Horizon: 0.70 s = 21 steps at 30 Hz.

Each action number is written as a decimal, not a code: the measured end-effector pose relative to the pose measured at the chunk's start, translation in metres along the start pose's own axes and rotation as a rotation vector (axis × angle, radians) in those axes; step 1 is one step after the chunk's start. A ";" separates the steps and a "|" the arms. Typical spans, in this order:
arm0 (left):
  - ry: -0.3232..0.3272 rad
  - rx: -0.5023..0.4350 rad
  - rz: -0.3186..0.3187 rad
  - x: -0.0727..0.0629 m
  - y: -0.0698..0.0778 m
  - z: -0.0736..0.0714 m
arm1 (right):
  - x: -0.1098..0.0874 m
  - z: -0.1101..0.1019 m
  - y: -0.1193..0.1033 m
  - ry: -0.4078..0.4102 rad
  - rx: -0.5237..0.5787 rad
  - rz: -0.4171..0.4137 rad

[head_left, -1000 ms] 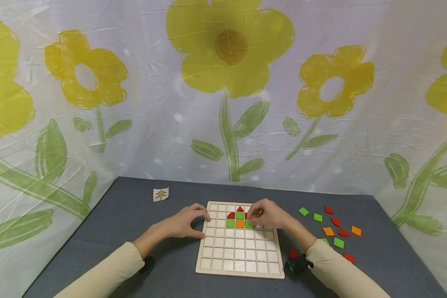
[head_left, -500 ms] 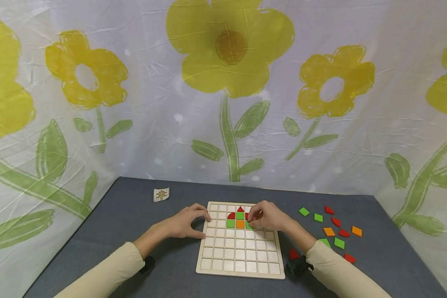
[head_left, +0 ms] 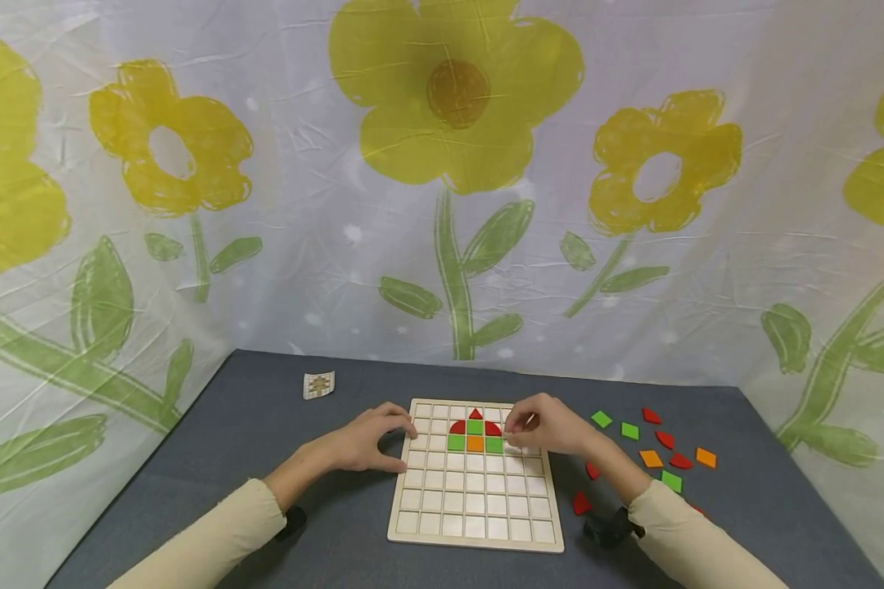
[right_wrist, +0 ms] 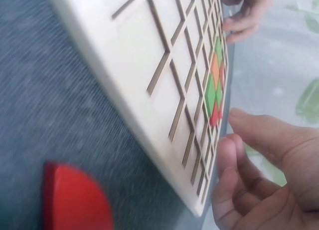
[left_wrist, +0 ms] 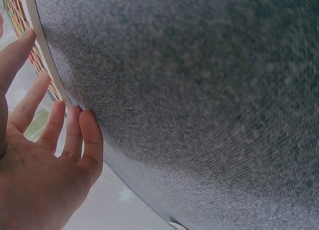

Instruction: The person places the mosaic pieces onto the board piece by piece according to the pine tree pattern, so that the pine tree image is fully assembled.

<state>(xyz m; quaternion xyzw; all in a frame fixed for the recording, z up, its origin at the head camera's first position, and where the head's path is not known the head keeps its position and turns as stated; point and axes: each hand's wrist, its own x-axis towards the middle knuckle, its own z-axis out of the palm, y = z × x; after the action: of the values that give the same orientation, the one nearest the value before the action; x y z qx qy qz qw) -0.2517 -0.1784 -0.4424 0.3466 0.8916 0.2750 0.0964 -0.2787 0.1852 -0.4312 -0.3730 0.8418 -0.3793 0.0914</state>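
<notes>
A pale wooden grid board (head_left: pixel 464 501) lies on the dark table. Near its far edge, red, green and orange pieces sit in cells: a red triangle (head_left: pixel 475 414) on top, a green square (head_left: pixel 475 427) between two rounded red pieces, and an orange square (head_left: pixel 475 443) between two green ones. My left hand (head_left: pixel 368 438) rests at the board's left edge, fingers and thumb spread along the rim in the left wrist view. My right hand (head_left: pixel 548 425) hovers over the board's right side, just beside the coloured pieces. Thumb and fingertips stand apart with nothing between them in the right wrist view.
Loose green, red and orange pieces, such as an orange square (head_left: pixel 705 457), lie scattered right of the board. A red quarter-round piece (right_wrist: pixel 77 200) lies close by the board's near right side. A small patterned card (head_left: pixel 318 384) is at the back left.
My right hand has let go of the green piece at the right of the row and drawn back to the right, uncovering it and the red piece behind it. My left hand stays put.
</notes>
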 end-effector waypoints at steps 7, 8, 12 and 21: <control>0.000 0.002 0.006 -0.001 0.002 -0.001 | -0.016 -0.008 0.003 -0.009 0.013 0.018; -0.001 0.002 0.005 -0.001 0.002 -0.001 | -0.018 -0.009 0.003 -0.010 0.014 0.020; 0.000 0.003 0.005 -0.001 0.003 -0.001 | -0.029 -0.014 0.002 -0.030 0.036 0.018; -0.001 0.002 -0.007 0.000 0.002 0.000 | -0.054 -0.023 0.005 -0.063 0.132 -0.020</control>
<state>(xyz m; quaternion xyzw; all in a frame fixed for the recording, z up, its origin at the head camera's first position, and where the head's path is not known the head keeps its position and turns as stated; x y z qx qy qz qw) -0.2508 -0.1773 -0.4410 0.3438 0.8930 0.2737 0.0976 -0.2541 0.2382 -0.4256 -0.3865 0.8077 -0.4232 0.1384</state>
